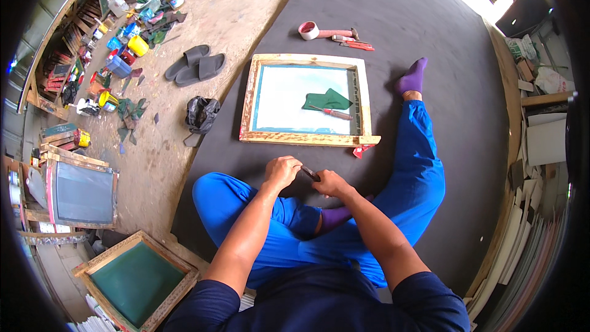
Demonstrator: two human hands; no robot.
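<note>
From where I watch, my right hand (332, 184) is curled tight around a small dark tool (309, 173). My left hand (283, 172) has its fingers bent in at the tool's other end, but I can't tell if they grip it. The tool is over my lap, just below the wooden frame (246, 98) on the black mat (461, 178).

Rough wood, matt covering, crinkled plastic
The middle frame (307, 138) is rough, paint-stained wood around a smooth, pale screen (279, 95); the dark mat (467, 117) beneath looks smooth and matt, the floor (224, 9) beside it rough, stained concrete; the black bag (202, 114) is thin, crinkled, glossy plastic, the sandals (210, 69) matt rubber or plastic, the blue trousers (418, 169) soft cloth, and the dark tool (309, 173) metal by its look
</note>
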